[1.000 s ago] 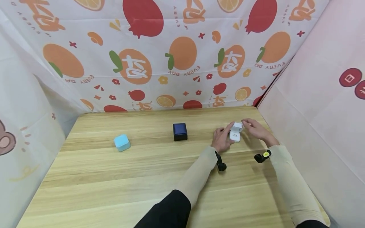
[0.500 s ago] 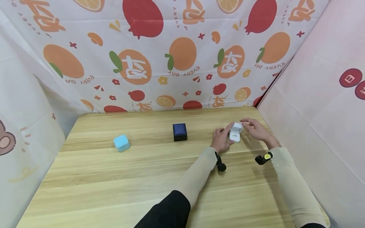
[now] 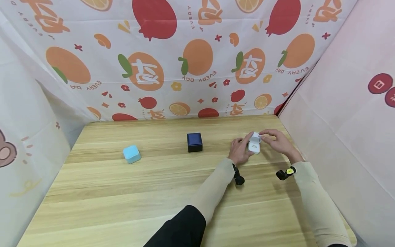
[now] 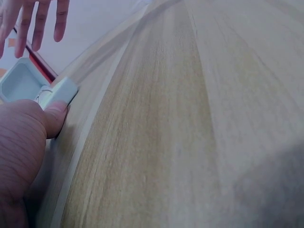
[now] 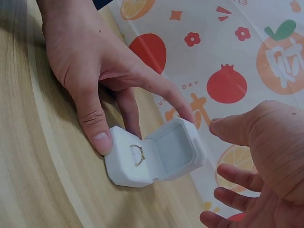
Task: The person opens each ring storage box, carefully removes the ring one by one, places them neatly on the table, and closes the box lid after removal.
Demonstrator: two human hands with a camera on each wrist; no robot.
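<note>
A small white ring box (image 3: 254, 145) stands with its lid raised near the table's right back corner. In the right wrist view, a thin gold-coloured ring (image 5: 138, 155) sits upright in the box's base. My left hand (image 3: 240, 150) grips the box from the left, thumb (image 5: 101, 142) on the base and index finger reaching to the lid (image 5: 175, 147). Just right of the lid is my right hand (image 3: 279, 141), its fingers loosely extended and holding nothing. Whether a right fingertip touches the lid, I cannot tell.
A dark blue box (image 3: 194, 142) stands shut on the wooden table (image 3: 123, 199), left of my hands. Farther left lies a light blue box (image 3: 132, 154). A fruit-print cloth (image 3: 197, 89) hangs behind the table, and a pale cloth (image 3: 345, 113) closes the right side.
My right hand has shifted slightly left, closer to the ring box's lid. The left hand and the box stay in place.
</note>
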